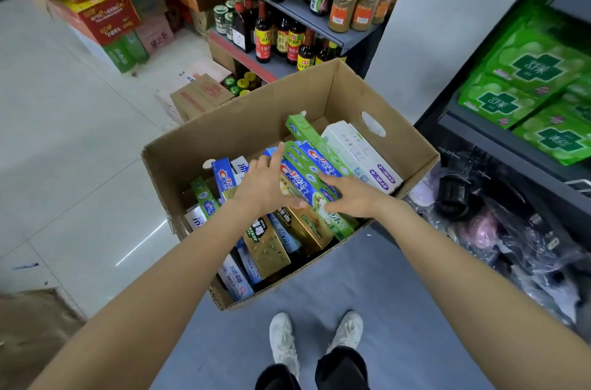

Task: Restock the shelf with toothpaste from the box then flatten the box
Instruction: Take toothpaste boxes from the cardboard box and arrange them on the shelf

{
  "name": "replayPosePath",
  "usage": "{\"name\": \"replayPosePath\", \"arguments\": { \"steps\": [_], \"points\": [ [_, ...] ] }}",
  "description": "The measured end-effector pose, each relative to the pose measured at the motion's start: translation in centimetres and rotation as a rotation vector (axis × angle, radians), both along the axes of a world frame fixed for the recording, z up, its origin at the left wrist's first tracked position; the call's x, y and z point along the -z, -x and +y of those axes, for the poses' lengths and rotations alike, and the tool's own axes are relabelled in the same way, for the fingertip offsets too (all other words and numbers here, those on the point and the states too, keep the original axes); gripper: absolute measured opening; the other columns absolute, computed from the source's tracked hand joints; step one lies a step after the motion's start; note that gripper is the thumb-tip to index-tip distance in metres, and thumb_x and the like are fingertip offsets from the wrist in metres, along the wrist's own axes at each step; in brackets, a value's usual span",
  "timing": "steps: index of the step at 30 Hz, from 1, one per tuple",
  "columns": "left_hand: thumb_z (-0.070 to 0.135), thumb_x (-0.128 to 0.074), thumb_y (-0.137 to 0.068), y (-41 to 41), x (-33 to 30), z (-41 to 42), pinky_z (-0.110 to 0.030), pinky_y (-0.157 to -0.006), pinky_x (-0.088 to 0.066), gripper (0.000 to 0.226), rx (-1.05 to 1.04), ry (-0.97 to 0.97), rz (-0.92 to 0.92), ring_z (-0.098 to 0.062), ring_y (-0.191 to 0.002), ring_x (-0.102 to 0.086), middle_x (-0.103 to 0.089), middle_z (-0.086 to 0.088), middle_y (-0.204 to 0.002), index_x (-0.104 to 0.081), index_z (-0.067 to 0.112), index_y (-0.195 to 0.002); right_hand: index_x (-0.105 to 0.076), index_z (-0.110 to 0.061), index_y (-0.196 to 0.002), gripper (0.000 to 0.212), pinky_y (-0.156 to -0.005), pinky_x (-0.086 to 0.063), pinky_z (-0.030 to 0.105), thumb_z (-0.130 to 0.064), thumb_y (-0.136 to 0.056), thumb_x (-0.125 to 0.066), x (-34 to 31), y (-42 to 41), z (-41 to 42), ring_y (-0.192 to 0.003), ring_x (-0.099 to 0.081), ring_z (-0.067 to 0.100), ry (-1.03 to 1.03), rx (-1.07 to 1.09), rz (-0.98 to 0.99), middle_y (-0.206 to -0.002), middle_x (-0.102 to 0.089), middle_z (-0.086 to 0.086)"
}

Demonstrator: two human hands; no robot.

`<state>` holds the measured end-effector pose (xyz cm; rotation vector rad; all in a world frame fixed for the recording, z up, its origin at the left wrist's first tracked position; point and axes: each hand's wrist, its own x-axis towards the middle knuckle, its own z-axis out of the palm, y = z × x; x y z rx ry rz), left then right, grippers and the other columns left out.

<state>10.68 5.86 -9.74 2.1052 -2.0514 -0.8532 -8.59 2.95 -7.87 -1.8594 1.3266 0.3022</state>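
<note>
At far left, stacked cartons [96, 6] sit on the pale floor, their tops cut off by the frame edge. Further right, the open cardboard box [224, 134] stands on the floor in front of the person's white shoes [284, 341]. It is packed with toothpaste cartons lying at mixed angles, and the lower ones are hidden under the top layer. The left hand [265, 182] reaches into the box, fingers extended along the far side of a green Crest toothpaste carton [303, 178]; its thumb is hidden, so I cannot tell whether it grasps. The right hand [348, 194] lies on the same carton's near end with fingers spread and fairly straight, and its grasp is equally unclear. Behind the box, sauce bottles [278, 35] fill grey shelves. At right, green packets [527, 86] sit on a dark shelf [499, 137] above blurred, plastic-wrapped dark goods.
</note>
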Motion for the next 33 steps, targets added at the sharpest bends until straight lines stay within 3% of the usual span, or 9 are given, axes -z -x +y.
{"name": "replayPosePath", "arguments": {
  "steps": [2, 4, 12, 18, 21, 24, 28, 30, 33],
  "points": [
    [0.063, -0.073, -0.064, -0.3, 0.0, 0.0, -0.039, -0.106, -0.031, 0.126, 0.008, -0.006, 0.001, -0.029, -0.129, -0.031, -0.034, -0.010, -0.140, 0.008, 0.021, -0.152, -0.014, -0.029, -0.150, 0.073, -0.095, -0.036, 0.021, -0.020, -0.092, -0.057, 0.0, 0.2, 0.2, -0.125, -0.045, 0.016, -0.029, -0.007, -0.027, -0.147, -0.039, 0.001],
    [0.063, -0.074, -0.064, -0.5, 0.0, 0.0, -0.040, -0.106, -0.031, 0.125, 0.013, -0.011, 0.006, -0.029, -0.129, -0.031, -0.034, -0.010, -0.142, 0.006, 0.023, -0.152, -0.014, -0.032, -0.150, 0.071, -0.103, -0.031, 0.024, -0.021, -0.093, -0.055, 0.0, 0.3, 0.3, -0.133, -0.038, 0.017, -0.055, -0.003, -0.047, -0.151, -0.033, -0.001],
    [0.054, -0.080, -0.061, -1.1, 0.2, 0.4, -0.040, -0.109, -0.028, 0.130, -0.046, 0.020, 0.119, -0.028, -0.132, -0.029, -0.034, -0.008, -0.142, 0.007, 0.021, -0.151, -0.039, -0.023, -0.143, 0.043, -0.091, -0.031, 0.018, -0.017, -0.100, -0.043, -1.2, 1.9, -0.4, -0.119, -0.042, 0.010, -0.107, 0.121, -0.159, -0.147, -0.038, 0.000],
    [0.058, -0.079, -0.061, -0.2, 0.5, -0.3, -0.039, -0.111, -0.029, 0.126, -0.057, 0.026, 0.074, -0.028, -0.134, -0.029, -0.032, -0.010, -0.148, -0.004, 0.009, -0.150, -0.011, -0.024, -0.151, 0.059, -0.110, -0.027, 0.036, -0.042, -0.099, -0.035, -0.5, -0.9, 0.5, -0.137, -0.032, 0.028, -0.044, 0.053, 0.074, -0.152, -0.029, 0.012],
    [0.058, -0.077, -0.064, 0.3, 0.8, -0.6, -0.038, -0.111, -0.027, 0.122, -0.055, 0.026, 0.010, -0.028, -0.135, -0.028, -0.031, -0.009, -0.148, -0.007, 0.006, -0.150, -0.009, -0.020, -0.148, 0.085, -0.103, -0.040, 0.046, -0.057, -0.086, -0.053, 1.3, -2.8, 1.0, -0.124, -0.044, 0.037, 0.036, 0.060, 0.188, -0.140, -0.035, 0.026],
    [0.053, -0.077, -0.068, 0.0, 0.8, -0.8, -0.038, -0.111, -0.027, 0.118, -0.051, 0.016, 0.071, -0.029, -0.135, -0.030, -0.035, -0.010, -0.145, -0.005, 0.011, -0.151, -0.013, -0.013, -0.145, 0.080, -0.091, -0.047, 0.037, -0.045, -0.088, -0.058, 1.0, -2.9, 0.6, -0.110, -0.054, 0.030, 0.059, 0.068, 0.132, -0.129, -0.048, 0.022],
    [0.034, -0.076, -0.077, -1.5, 0.6, -0.9, -0.033, -0.103, -0.038, 0.093, -0.131, -0.045, 0.362, -0.022, -0.131, -0.042, -0.046, -0.006, -0.141, -0.020, 0.017, -0.149, -0.022, -0.003, -0.140, 0.070, -0.068, -0.040, 0.024, -0.032, -0.090, -0.061, -0.8, -1.3, -0.7, -0.095, -0.058, 0.021, -0.003, 0.188, -0.024, -0.121, -0.054, 0.014],
    [0.036, -0.071, -0.082, -2.0, 0.5, -1.0, -0.031, -0.100, -0.038, 0.078, -0.177, -0.047, 0.356, -0.020, -0.129, -0.044, -0.048, -0.007, -0.140, -0.031, 0.013, -0.144, -0.031, -0.005, -0.122, 0.052, -0.053, -0.036, 0.021, -0.031, -0.089, -0.062, -1.3, -0.5, -1.3, -0.072, -0.053, 0.010, 0.008, 0.284, -0.063, -0.104, -0.053, 0.008],
    [0.038, -0.059, -0.091, -1.8, 0.2, -2.1, -0.028, -0.092, -0.041, 0.059, -0.250, -0.051, 0.335, -0.022, -0.120, -0.052, -0.053, -0.010, -0.134, -0.041, 0.009, -0.138, -0.031, -0.010, -0.110, 0.043, -0.048, -0.034, 0.020, -0.032, -0.089, -0.061, -1.0, 0.4, -1.6, -0.064, -0.050, 0.006, 0.034, 0.406, -0.093, -0.085, -0.053, 0.001]
  ]
}}
